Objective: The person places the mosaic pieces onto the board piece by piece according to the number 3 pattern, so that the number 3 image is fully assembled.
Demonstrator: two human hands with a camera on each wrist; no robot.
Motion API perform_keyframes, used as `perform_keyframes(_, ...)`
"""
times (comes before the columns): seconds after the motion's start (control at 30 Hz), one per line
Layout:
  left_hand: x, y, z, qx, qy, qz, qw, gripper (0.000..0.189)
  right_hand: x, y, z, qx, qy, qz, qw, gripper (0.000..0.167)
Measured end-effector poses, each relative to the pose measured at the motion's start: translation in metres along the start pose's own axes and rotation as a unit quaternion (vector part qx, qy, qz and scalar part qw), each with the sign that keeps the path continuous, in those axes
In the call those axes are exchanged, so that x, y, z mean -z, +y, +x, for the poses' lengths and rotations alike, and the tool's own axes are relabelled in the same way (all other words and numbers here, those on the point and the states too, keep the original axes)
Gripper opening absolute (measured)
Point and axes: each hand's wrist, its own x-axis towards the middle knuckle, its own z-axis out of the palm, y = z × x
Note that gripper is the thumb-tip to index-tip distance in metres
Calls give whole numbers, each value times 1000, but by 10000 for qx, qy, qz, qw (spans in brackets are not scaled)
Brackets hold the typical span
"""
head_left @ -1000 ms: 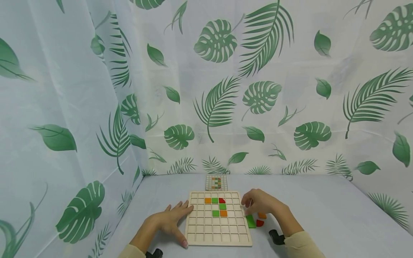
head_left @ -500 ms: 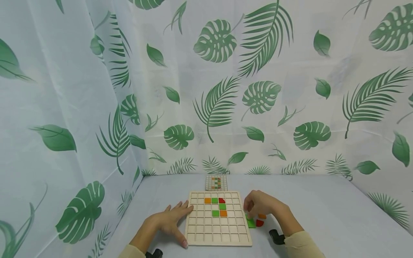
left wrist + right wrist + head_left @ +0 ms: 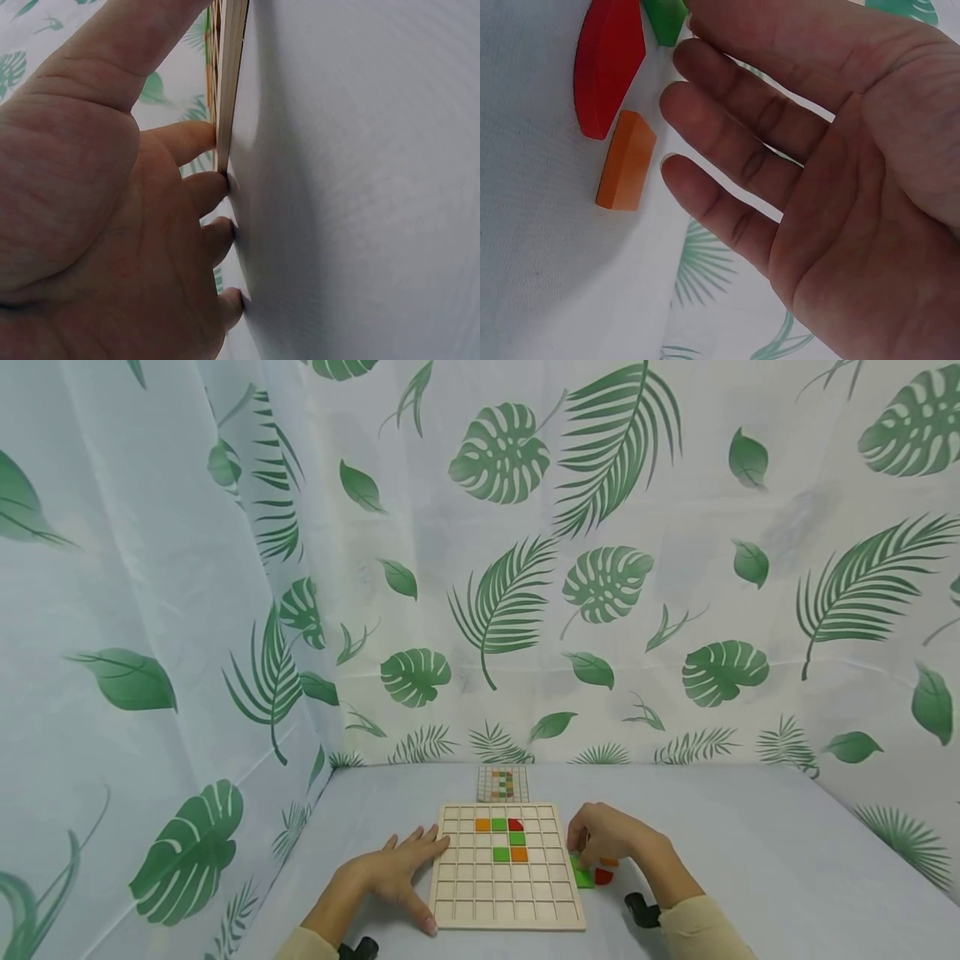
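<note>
A pale wooden grid board point(image 3: 472, 893) lies on the table. On its upper half sit orange, green and red tiles point(image 3: 499, 825) in a hook-like pattern. My left hand point(image 3: 395, 870) is spread at the board's left side; in the left wrist view its fingers point(image 3: 196, 140) reach the board's edge. To the right of the board, my right hand point(image 3: 609, 832) is low over a green piece point(image 3: 582, 878), thumb and index tips right at it. Those tips are mostly cut off in the right wrist view, so I cannot tell whether they pinch it. The other fingers point(image 3: 720, 127) are loosely bent.
Beside the right hand lie a red rounded piece point(image 3: 609, 67) and an orange piece point(image 3: 628, 165). Behind the board is a small card point(image 3: 486, 783) printed with a coloured grid pattern. A leaf-print curtain point(image 3: 517, 710) hangs behind the table.
My right hand has drawn slightly right, away from the board's edge, and its fingertips have come down to the green piece. The left hand and the board tiles have stayed put.
</note>
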Motion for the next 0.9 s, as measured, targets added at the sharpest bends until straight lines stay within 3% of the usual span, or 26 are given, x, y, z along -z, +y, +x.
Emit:
perform_keyframes(0.33, -1, -3, 1, -68, 19, -84, 9999, 128, 0, -4, -1, -138, 36, -135, 9998, 24)
perform_keyframes(0.6, -1, -1, 1, -20, 31, -63, 10000, 128, -3, -4, 4, -112, 300, -460, 9984, 22)
perform_keyframes(0.9, 0, 0, 0, -9, 20, -73, 10000, 127, -4, -5, 5, -71, 245, -454, 9986, 24)
